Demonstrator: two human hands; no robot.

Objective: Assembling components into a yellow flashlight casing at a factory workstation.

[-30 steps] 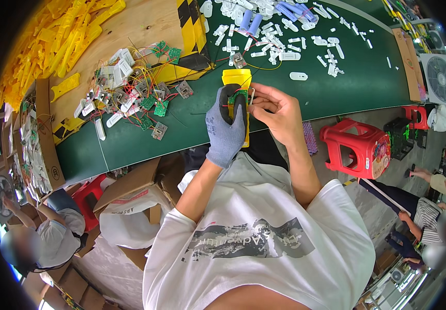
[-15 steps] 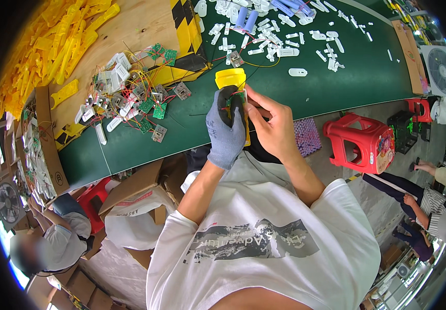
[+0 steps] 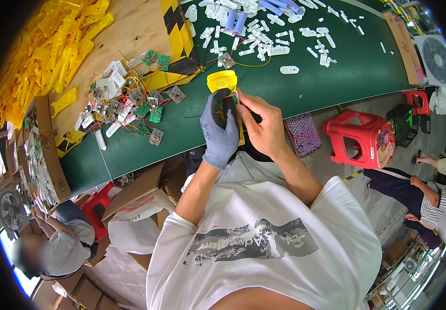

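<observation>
My left hand (image 3: 220, 132), in a grey-blue glove with dark fingertips, is wrapped round a yellow plastic casing (image 3: 222, 80) with a broad flared end pointing away from me. A sliver of green circuit board shows inside the casing beside the gloved thumb. My bare right hand (image 3: 265, 126) is closed at the casing's right edge, thumb and index finger pressing there; whatever small part may lie under those fingertips is hidden. Just past the flared end, a small metal-boxed module (image 3: 227, 61) with red and yellow wires rests on the green tabletop (image 3: 305, 88).
Left of my hands lies a tangle of wired circuit boards (image 3: 141, 109). Yellow plastic parts (image 3: 57, 57) are heaped at far left. White plastic pieces (image 3: 280, 50) and blue cylinders (image 3: 236, 21) spread across the back. A red stool (image 3: 357, 137) stands right; people are at both sides.
The view has shifted slightly, so the table items sit a little further left. Both hands keep their hold on the yellow casing, with the right fingers slightly changed at its edge.
</observation>
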